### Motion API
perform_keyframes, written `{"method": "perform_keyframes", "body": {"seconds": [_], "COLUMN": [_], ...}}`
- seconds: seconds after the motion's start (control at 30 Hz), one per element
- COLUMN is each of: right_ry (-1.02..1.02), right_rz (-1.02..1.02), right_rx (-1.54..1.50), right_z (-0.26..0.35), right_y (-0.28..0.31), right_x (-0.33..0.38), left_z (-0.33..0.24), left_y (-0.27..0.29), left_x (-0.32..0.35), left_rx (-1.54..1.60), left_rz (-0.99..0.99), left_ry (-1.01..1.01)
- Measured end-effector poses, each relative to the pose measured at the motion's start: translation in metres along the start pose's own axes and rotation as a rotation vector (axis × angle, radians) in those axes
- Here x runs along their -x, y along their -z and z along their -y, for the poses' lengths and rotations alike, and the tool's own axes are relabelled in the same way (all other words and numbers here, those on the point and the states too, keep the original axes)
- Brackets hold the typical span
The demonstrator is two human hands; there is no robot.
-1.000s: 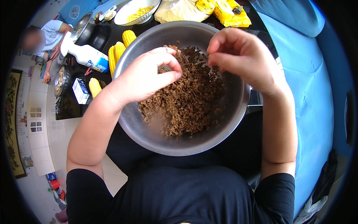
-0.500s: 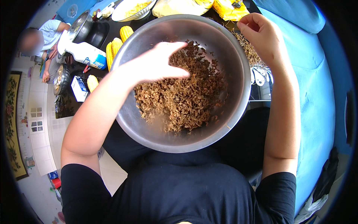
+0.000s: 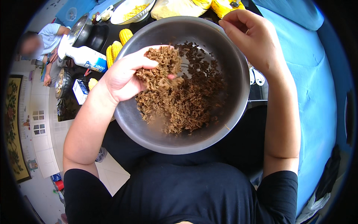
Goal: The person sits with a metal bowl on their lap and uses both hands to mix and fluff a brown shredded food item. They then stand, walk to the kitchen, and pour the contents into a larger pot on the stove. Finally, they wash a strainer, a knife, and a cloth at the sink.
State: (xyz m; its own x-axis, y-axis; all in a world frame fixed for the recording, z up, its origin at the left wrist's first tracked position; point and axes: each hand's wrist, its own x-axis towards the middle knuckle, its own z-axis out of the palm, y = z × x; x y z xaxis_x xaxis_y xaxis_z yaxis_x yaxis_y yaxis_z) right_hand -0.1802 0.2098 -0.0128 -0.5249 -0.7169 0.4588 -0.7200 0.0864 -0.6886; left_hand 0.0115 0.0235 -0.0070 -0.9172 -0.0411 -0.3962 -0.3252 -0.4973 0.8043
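The room has a blue sofa (image 3: 313,93) on the right side, and a dark table (image 3: 113,33) behind the work. At the upper left, another person (image 3: 50,35) in a light shirt is sitting. On the table there are yellow corn cobs (image 3: 116,48), a white bottle (image 3: 84,56) and a white bowl (image 3: 140,15) with yellow bits inside.

In front of the body is a large metal bowl (image 3: 160,143). The brown shreds (image 3: 190,108) lie in it as a loose heap, thicker toward the near side and thinner at the far side, where the bottom shows through.

The left hand (image 3: 125,76) is over the left part of the bowl, half open, with the fingers curved under a handful (image 3: 160,71) of the same shreds. The right hand (image 3: 253,39) is above the far right rim, its thumb and fingers brought close together; whether something small is between them, I cannot tell.

I judge that the step in hand is to hold one portion apart from the heap, perhaps for picking through it. The next move calls for a steady left palm above the bowl, and for a light pinch from the right hand.
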Motion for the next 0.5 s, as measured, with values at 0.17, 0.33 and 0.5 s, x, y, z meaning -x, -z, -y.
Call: {"method": "perform_keyframes", "body": {"seconds": [0.17, 0.33, 0.5], "right_ry": [0.040, 0.135, 0.154], "right_rz": [0.092, 0.060, 0.093], "right_rx": [0.045, 0.042, 0.084], "right_z": [0.019, 0.022, 0.026], "right_y": [-0.005, -0.015, -0.018], "right_x": [0.002, 0.002, 0.001], "left_z": [0.007, 0.008, 0.009], "left_y": [-0.002, -0.013, -0.017], "left_x": [0.015, 0.023, 0.025], "left_rx": [0.376, 0.441, 0.473], "left_rz": [0.043, -0.070, -0.063], "left_ry": [0.012, -0.103, -0.146]}}
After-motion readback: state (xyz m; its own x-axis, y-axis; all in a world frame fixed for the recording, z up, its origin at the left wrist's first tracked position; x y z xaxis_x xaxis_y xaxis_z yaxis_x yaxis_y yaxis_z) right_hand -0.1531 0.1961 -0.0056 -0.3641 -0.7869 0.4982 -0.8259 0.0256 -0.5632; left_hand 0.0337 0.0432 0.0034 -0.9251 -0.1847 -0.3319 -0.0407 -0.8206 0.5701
